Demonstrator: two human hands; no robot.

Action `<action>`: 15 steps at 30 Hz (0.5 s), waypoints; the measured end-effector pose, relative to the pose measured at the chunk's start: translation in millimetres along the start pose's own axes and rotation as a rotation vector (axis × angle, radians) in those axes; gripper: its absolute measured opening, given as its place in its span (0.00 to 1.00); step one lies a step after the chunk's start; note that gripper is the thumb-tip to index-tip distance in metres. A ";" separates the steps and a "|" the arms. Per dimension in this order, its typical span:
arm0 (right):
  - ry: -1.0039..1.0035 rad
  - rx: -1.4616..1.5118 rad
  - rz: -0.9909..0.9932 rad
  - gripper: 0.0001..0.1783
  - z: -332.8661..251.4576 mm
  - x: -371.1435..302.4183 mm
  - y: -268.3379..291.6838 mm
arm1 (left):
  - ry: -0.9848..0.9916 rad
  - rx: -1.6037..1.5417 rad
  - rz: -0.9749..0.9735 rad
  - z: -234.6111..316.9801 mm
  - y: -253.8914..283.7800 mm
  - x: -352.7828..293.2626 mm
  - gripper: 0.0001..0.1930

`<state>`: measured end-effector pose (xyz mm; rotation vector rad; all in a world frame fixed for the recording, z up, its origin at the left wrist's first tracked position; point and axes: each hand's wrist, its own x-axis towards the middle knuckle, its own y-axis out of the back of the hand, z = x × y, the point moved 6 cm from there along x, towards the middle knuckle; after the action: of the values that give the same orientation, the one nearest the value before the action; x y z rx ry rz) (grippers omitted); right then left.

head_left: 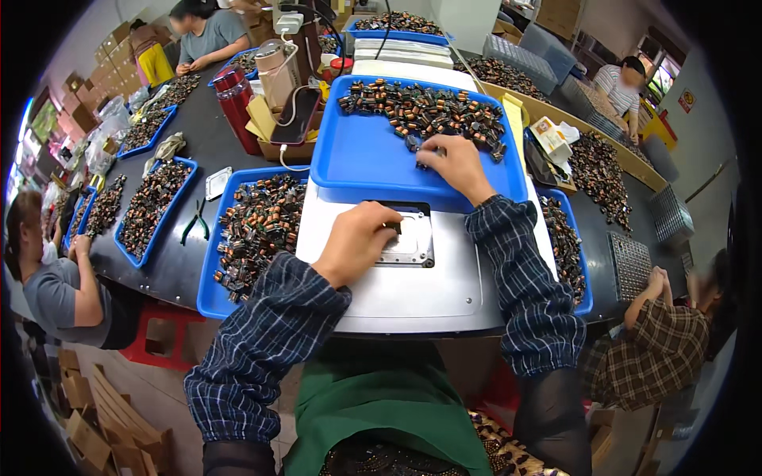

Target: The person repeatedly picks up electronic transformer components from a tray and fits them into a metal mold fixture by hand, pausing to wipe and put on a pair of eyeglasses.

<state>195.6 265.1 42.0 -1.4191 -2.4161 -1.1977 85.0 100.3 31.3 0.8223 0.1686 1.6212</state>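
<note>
My left hand (357, 242) is closed in a pinch over a metal fixture plate (414, 247) set into the silver machine top (389, 297). A small dark coil part (395, 227) shows between its thumb and forefinger. My right hand (459, 165) reaches into the raised blue tray (349, 163), its fingers closed at the near edge of a heap of copper-wound coils (432, 111). A dark coil part (421, 165) shows at those fingertips, partly hidden by them. Bare blue tray bottom lies to the left of this hand.
Blue trays of coils (258, 230) flank the machine. Green-handled pliers (195, 222) lie on the dark table at left. Behind the tray stand a red thermos (236, 107), a pinkish bottle (274, 71) and a phone (298, 119) with a cable. Several co-workers sit around the table.
</note>
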 end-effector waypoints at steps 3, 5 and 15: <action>0.162 -0.275 -0.031 0.13 -15.1 2.5 -11.8 | -0.193 0.152 -0.043 6.1 -8.5 -0.9 0.07; 0.096 -0.282 -0.154 0.14 -12.8 0.9 -16.6 | -0.275 0.266 -0.056 10.5 -9.3 -1.7 0.07; -0.478 0.507 -0.053 0.05 7.6 -8.1 2.3 | -0.283 0.365 -0.069 13.2 -12.1 -3.5 0.07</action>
<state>204.1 265.1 34.5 -1.5973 -2.7801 -0.2077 102.6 95.7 33.1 1.3015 0.2934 1.4102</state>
